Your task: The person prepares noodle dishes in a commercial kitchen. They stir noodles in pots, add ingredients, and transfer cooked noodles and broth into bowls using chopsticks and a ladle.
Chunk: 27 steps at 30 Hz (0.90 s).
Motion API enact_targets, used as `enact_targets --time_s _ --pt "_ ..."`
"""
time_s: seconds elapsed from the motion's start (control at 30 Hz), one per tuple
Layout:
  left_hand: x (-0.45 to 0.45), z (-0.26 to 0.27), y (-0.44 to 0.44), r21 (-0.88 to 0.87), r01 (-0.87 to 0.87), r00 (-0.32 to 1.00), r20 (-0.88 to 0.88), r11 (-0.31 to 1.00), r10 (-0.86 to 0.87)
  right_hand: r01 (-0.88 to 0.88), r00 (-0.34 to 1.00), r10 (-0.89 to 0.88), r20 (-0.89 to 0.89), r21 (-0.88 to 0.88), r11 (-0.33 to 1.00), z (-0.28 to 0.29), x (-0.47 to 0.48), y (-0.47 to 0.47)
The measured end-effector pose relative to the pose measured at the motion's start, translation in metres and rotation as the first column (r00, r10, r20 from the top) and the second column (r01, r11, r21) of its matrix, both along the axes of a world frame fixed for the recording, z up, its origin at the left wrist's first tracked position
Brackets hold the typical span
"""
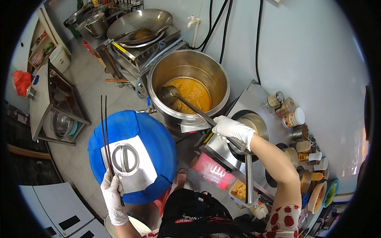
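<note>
My gloved left hand (112,190) grips a pair of long dark chopsticks (104,131), tips pointing away from me. Below them is a round metal lid with a handle (126,159), wrapped about with blue cloth (157,142). In my gloved right hand (233,131) is the handle of a long metal ladle (196,109). Its bowl (169,94) is inside a tall stainless steel pot (189,56), at the left of the orange-brown broth (192,86). Pale pieces show in the broth; what they are I cannot tell.
A long-handled saucepan (249,181) sits on the steel counter under my right forearm. Jars (293,117) and containers line the wall. Beyond the pot, a large wok (143,17) rests on a stove. A tub of yellowish food (239,189) stands low, near a pink package (212,171).
</note>
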<state>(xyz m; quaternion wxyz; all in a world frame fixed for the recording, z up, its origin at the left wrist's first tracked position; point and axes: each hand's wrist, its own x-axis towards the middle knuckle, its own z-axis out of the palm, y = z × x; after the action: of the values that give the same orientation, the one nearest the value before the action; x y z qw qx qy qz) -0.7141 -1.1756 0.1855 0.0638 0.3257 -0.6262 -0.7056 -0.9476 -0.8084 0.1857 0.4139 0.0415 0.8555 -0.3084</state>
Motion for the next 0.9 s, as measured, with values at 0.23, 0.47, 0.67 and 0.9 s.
enact_targets --time_s 0.23,0.47,0.67,0.9 --pt "-0.015 -0.007 0.001 0.066 0.017 0.999 0.029 0.998 -0.019 -0.248 0.965 0.262 -0.005 0.302 0.92 -0.036 -0.045 -0.022" --pt "-0.014 -0.009 0.003 0.083 0.04 0.999 0.022 0.996 -0.042 0.396 0.909 -0.331 0.252 -0.281 0.874 -0.026 -0.043 -0.002" --pt "-0.016 -0.01 0.002 0.073 0.08 0.996 0.042 0.994 -0.083 0.601 0.798 -0.461 0.387 -0.456 0.657 0.018 -0.002 0.042" --pt "-0.031 -0.002 0.019 0.081 0.124 0.992 0.025 0.989 -0.127 0.77 0.638 -0.494 0.591 -0.514 0.378 0.071 0.064 0.081"
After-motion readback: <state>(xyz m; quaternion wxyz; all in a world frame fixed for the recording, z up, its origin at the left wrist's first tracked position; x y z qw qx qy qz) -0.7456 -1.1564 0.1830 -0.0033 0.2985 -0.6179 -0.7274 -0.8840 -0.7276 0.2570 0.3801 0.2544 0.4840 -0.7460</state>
